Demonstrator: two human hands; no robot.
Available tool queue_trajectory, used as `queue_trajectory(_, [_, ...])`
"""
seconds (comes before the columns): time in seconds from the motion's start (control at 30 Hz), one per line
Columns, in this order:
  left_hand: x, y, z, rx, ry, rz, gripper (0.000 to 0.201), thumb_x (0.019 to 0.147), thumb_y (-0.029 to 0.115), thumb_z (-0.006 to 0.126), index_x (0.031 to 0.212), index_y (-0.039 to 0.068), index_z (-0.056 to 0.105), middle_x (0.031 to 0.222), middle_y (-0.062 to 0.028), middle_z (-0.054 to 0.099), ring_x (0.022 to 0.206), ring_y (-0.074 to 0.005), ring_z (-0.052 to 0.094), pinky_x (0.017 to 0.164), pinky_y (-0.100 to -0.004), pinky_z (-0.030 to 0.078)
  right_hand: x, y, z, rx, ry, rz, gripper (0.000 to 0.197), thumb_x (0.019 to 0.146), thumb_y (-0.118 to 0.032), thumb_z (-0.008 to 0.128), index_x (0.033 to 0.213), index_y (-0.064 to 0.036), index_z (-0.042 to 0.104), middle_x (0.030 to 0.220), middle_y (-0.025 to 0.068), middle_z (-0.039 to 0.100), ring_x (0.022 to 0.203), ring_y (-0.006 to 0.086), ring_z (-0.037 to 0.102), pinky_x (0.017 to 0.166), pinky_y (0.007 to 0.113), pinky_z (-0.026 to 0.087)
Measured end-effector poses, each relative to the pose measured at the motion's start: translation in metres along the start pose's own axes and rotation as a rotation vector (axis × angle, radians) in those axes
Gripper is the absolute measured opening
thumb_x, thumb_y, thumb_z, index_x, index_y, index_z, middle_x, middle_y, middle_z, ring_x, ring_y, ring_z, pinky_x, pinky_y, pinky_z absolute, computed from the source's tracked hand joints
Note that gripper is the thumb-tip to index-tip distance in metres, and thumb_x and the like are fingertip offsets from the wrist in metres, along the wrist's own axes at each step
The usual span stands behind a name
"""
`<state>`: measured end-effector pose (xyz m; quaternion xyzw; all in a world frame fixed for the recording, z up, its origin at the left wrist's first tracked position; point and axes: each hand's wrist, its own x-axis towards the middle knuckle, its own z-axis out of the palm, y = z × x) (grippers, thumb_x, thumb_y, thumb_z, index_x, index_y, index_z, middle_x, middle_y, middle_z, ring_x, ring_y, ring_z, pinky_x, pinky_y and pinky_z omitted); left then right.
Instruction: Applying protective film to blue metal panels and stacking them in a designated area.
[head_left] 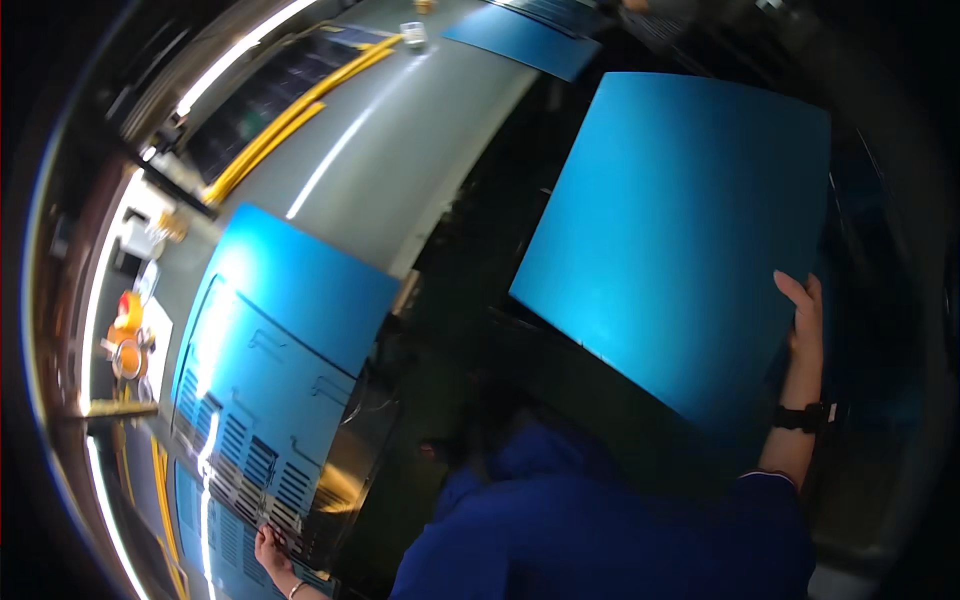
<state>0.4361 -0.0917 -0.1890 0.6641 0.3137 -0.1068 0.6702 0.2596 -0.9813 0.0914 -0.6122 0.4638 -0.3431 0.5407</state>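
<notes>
A large plain blue sheet (672, 240) is held up tilted at the right, and my right hand (803, 318) grips its right edge, a black watch on the wrist. At the lower left my left hand (272, 553) pinches the bottom edge of a second blue sheet (270, 360), which carries dark printed lines and blocks. That sheet lies over the edge of a long grey machine surface (400, 150). My dark blue top fills the lower middle.
Yellow rails (290, 115) run along the far side of the grey surface. Another blue sheet (525, 40) lies at the top, near a small white object (412, 33). Orange parts (127, 330) sit at the far left. The surroundings at the right are dark.
</notes>
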Motion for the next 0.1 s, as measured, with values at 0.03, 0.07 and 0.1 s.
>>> queue_trajectory(0.03, [0.015, -0.005, 0.007, -0.039, -0.051, -0.040, 0.007, 0.090, 0.010, 0.057, 0.094, 0.004, 0.058, 0.077, -0.0023, 0.058, 0.063, -0.0105, 0.053, 0.062, -0.0224, 0.046, 0.009, 0.005, -0.007, -0.061, -0.047, -0.063, 0.040, 0.072, -0.013, 0.070, 0.106, 0.0032, 0.058, 0.091, 0.0139, 0.063, 0.076, 0.0231, 0.062, 0.071, 0.031, 0.050])
queue_trajectory(0.07, [0.023, -0.006, 0.009, -0.020, -0.078, -0.052, 0.007, 0.090, 0.010, 0.057, 0.094, 0.004, 0.058, 0.077, -0.0023, 0.058, 0.063, -0.0105, 0.053, 0.062, -0.0224, 0.046, 0.013, 0.014, -0.017, -0.121, -0.103, -0.116, 0.043, 0.072, -0.015, 0.071, 0.108, 0.0038, 0.057, 0.092, 0.0145, 0.063, 0.077, 0.0233, 0.062, 0.071, 0.031, 0.050])
queue_trajectory(0.1, [0.031, -0.009, 0.011, -0.025, -0.049, -0.042, 0.010, 0.090, 0.012, 0.058, 0.095, 0.004, 0.058, 0.078, -0.0022, 0.059, 0.064, -0.0111, 0.053, 0.062, -0.0237, 0.047, 0.008, 0.013, -0.028, -0.130, -0.074, -0.109, 0.043, 0.072, -0.015, 0.071, 0.108, 0.0038, 0.057, 0.092, 0.0145, 0.063, 0.077, 0.0233, 0.062, 0.071, 0.031, 0.050])
